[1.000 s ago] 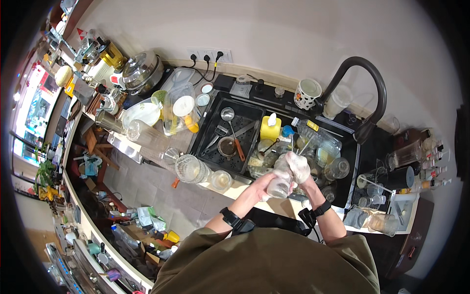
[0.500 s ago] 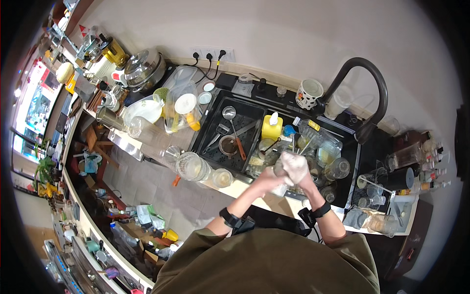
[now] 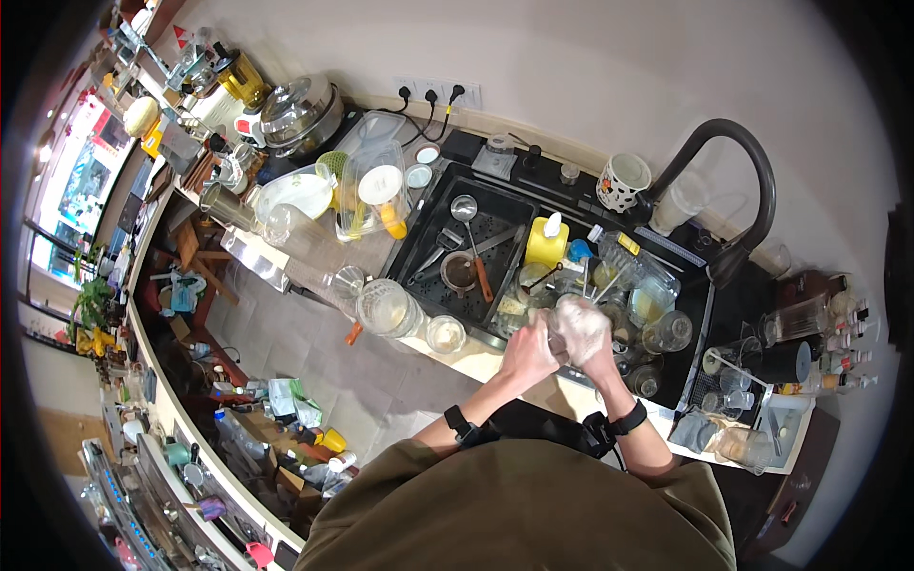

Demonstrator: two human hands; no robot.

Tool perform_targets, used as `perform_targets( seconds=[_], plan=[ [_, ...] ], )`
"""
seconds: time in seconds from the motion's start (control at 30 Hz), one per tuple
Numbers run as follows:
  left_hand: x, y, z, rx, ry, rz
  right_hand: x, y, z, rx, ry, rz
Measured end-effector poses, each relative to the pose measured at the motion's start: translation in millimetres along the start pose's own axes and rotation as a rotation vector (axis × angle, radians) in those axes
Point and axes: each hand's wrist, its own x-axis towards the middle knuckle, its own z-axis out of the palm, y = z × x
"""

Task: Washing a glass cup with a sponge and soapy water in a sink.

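At the front edge of the sink [image 3: 702,333], my two hands are close together. A bunched white cloth [image 3: 583,322], smeared by motion, is gripped in my right hand [image 3: 598,358]. My left hand [image 3: 529,352] is closed around what looks like a clear glass, mostly hidden by fingers and cloth. Just beyond my hands, glass jars [image 3: 669,331], a clear plastic bottle [image 3: 624,249] and a yellow pump bottle [image 3: 546,242] crowd the basin. The left basin holds a ladle [image 3: 465,209] with an orange-brown handle, a peeler-like tool [image 3: 441,251] and a small brown-stained cup [image 3: 459,272].
A black faucet [image 3: 762,176] arches over the sink's right side. Stacked clear bowls [image 3: 388,309] and a small glass bowl [image 3: 445,334] stand at the counter's front edge. Glasses fill a drying tray [image 3: 738,447] on the right. Plastic containers [image 3: 367,205] and a steel pot [image 3: 300,114] stand left.
The view has shifted, so the counter appears slightly farther right. My hands stay together over the sink's front edge, and the cloth has turned and moved between them.
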Motion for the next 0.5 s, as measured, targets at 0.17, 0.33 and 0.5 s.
perform_targets(
  seconds=[0.17, 0.33, 0.5],
  plan=[
    [-8.4, -28.1, -8.4, -0.221, 0.092, 0.13, -6.9, 37.2, -31.1, 0.172, 0.355, 0.298],
    [-32.2, -52.2, -24.0, -0.349, 0.236, 0.206, -32.0, 88.6, -33.6, -0.04, 0.311, 0.352],
    [-47.8, -64.1, -31.4, -0.32, 0.279, 0.22, -52.6, 118.3, -10.5, -0.014, 0.191, 0.485]
  ],
)
